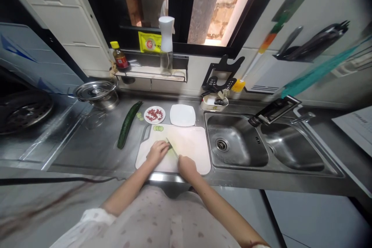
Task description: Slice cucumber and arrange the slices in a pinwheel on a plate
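A white cutting board (192,143) lies on the steel counter in front of me. My left hand (157,151) is curled over a piece of cucumber on the board; only a sliver of green shows at its fingertips. My right hand (187,166) grips the handle of a knife (172,147), whose blade rests against the left hand's fingers. A few cucumber slices (158,128) sit at the board's far left corner. A whole cucumber (128,124) lies on the counter left of the board.
Behind the board stand a small plate of red bits (154,114) and an empty square white plate (182,115). A double steel sink (261,143) lies to the right. A lidded steel pot (97,93) stands at back left, bottles on the sill shelf (151,71).
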